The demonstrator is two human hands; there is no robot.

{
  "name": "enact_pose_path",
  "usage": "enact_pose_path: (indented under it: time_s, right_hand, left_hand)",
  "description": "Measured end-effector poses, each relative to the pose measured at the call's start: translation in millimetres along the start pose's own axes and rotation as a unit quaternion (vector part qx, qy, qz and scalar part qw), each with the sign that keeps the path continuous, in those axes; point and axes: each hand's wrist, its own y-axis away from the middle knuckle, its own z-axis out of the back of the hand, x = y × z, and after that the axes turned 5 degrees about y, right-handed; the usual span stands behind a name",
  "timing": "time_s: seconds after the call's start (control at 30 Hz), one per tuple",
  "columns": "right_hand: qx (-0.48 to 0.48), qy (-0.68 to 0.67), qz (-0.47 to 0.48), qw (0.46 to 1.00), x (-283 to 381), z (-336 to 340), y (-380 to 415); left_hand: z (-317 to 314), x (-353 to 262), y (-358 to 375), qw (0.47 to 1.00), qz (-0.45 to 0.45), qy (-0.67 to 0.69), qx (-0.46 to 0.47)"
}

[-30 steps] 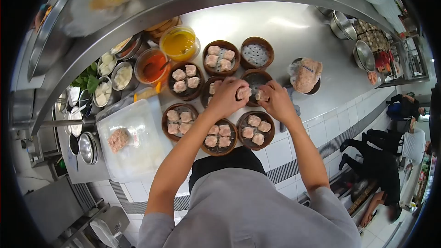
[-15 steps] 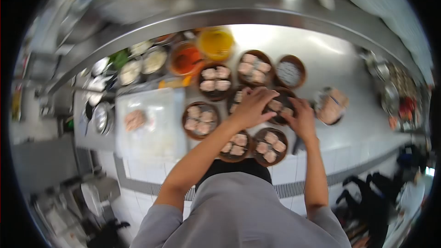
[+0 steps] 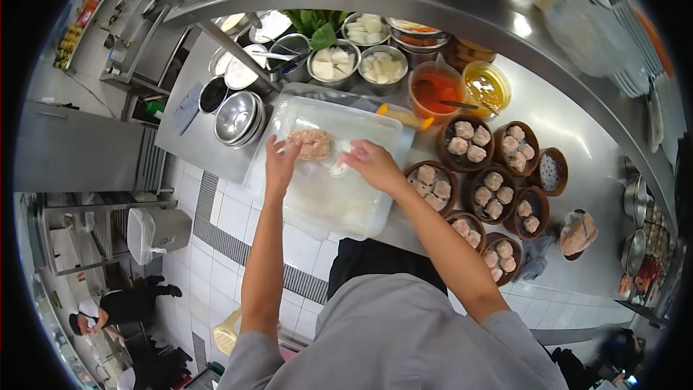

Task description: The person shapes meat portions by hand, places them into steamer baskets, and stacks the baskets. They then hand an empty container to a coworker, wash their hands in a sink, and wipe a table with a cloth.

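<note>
A lump of pinkish minced meat [image 3: 309,144] lies on a translucent white plastic tray [image 3: 332,206]. My left hand [image 3: 280,162] is at the lump's left side, its fingers apart and the fingertips right at the meat's edge. To the right of the lump, my right hand [image 3: 375,166] reaches over the tray with its fingers apart. Its fingertips are at a small whitish round piece [image 3: 338,163], blurred, beside the meat. A steamer basket [image 3: 533,209] on the right holds two meat dumplings [image 3: 527,211].
Several other steamer baskets [image 3: 465,143] with dumplings stand to the right. Behind the tray are bowls of pale chunks [image 3: 333,63], a red liquid tub [image 3: 435,90] and a yellow one [image 3: 485,89]. Stacked metal bowls [image 3: 237,119] sit left. A steel shelf [image 3: 375,0] overhangs the counter.
Both my hands have moved left, from the steamer basket with the dumplings to the tray with the minced meat. The camera view has swung left with them.
</note>
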Motion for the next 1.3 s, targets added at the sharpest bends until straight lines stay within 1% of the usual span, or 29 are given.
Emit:
enact_pose_path:
  time_s: [0.03, 0.07, 0.13, 0.17, 0.2, 0.27, 0.3, 0.33, 0.37, 0.4, 0.47, 0.5, 0.53, 0.57, 0.6, 0.67, 0.7, 0.77, 0.8, 0.87, 0.9, 0.97, 1.0, 1.07, 1.1, 1.17, 1.2, 1.27, 1.3]
  right_hand:
    - [-0.027, 0.010, -0.037, 0.999, -2, -22, -24]
    - [-0.026, 0.013, -0.038, 0.999, 0, -38, -42]
    - [-0.111, 0.065, -0.095, 0.987, 5, -63, -65]
    - [-0.110, 0.068, -0.096, 0.987, 7, -69, -68]
    - [-0.133, 0.083, -0.100, 0.982, 8, -73, -71]
    - [-0.157, 0.099, -0.106, 0.977, 5, -72, -76]
    - [-0.180, 0.019, -0.119, 0.976, -1, -67, -76]
    - [-0.203, -0.061, -0.132, 0.968, -2, -62, -75]
    - [-0.221, -0.106, -0.120, 0.962, -3, -59, -74]
    - [-0.224, -0.105, -0.122, 0.961, -3, -57, -75]
    - [-0.196, -0.193, -0.135, 0.952, 6, -50, -71]
    - [-0.200, -0.192, -0.138, 0.951, 7, -51, -69]
    - [-0.193, -0.160, -0.128, 0.959, 6, -52, -70]
    - [-0.186, -0.129, -0.118, 0.967, 5, -53, -72]
    - [-0.188, -0.128, -0.121, 0.966, 3, -55, -72]
    - [-0.285, -0.121, -0.100, 0.946, 4, -59, -69]
    - [-0.286, -0.120, -0.103, 0.945, 4, -57, -70]
    - [-0.263, -0.142, -0.108, 0.948, 9, -52, -72]
    - [-0.263, -0.141, -0.111, 0.948, 11, -48, -69]
    - [-0.190, -0.022, -0.149, 0.970, 23, -41, -65]
    - [-0.188, -0.022, -0.149, 0.971, 26, -41, -64]
    - [-0.257, -0.043, -0.152, 0.953, 24, -44, -63]
    - [-0.254, -0.042, -0.152, 0.954, 23, -44, -61]
    - [-0.228, -0.024, -0.186, 0.955, 19, -42, -59]
    - [-0.225, -0.024, -0.185, 0.956, 17, -46, -57]
    - [-0.207, -0.021, -0.094, 0.974, 14, -54, -51]
    - [-0.206, -0.020, -0.096, 0.974, 12, -55, -49]
    - [-0.214, 0.016, -0.100, 0.971, 14, -52, -46]
    - [-0.213, 0.016, -0.100, 0.972, 15, -52, -45]
  left_hand:
    - [-3, 11, -11, 0.999, -0.001, 0.031, 0.028]
    - [-5, 5, -14, 0.999, 0.000, 0.033, 0.028]
    - [-11, -16, -12, 0.998, 0.061, 0.007, 0.008]
    - [-13, -15, -16, 0.997, 0.069, 0.036, 0.010]
    - [-14, -12, -15, 0.997, 0.071, 0.038, 0.010]
    - [-13, -24, -4, 0.992, 0.072, 0.090, 0.044]
    - [-13, -32, 2, 0.985, 0.093, 0.138, 0.045]
    - [-15, -35, 7, 0.985, 0.095, 0.139, 0.049]
    - [-17, -38, 11, 0.970, 0.115, 0.208, 0.040]
    - [-21, -39, 12, 0.951, 0.133, 0.276, 0.031]
    - [-39, -20, 10, 0.948, 0.134, 0.286, 0.045]
    - [-48, -9, 10, 0.930, 0.160, 0.327, 0.047]
    - [-55, -13, 13, 0.910, 0.185, 0.366, 0.049]
    - [-62, -19, 20, 0.907, 0.173, 0.385, 0.015]
    - [-64, -19, 21, 0.906, 0.175, 0.384, 0.018]
    - [-66, -18, 24, 0.939, 0.131, 0.317, -0.013]
    - [-67, -17, 26, 0.939, 0.134, 0.317, -0.012]
    - [-67, -25, 31, 0.975, -0.014, 0.220, -0.027]
    - [-69, -27, 33, 0.975, -0.011, 0.220, -0.026]
    - [-75, -28, 31, 0.973, -0.019, 0.229, -0.022]
    - [-75, -26, 30, 0.973, -0.018, 0.229, -0.023]
    - [-76, -20, 28, 0.961, 0.063, 0.271, 0.007]
    - [-77, -17, 31, 0.961, 0.064, 0.271, 0.004]
    - [-75, -22, 38, 0.987, 0.078, 0.143, -0.008]
    - [-75, -22, 37, 0.987, 0.079, 0.143, -0.011]
    - [-78, -19, 35, 0.991, 0.056, 0.114, -0.046]
    - [-79, -17, 35, 0.991, 0.058, 0.114, -0.045]
    - [-78, -16, 31, 0.980, 0.123, 0.155, -0.015]
    - [-78, -16, 31, 0.980, 0.124, 0.155, -0.016]
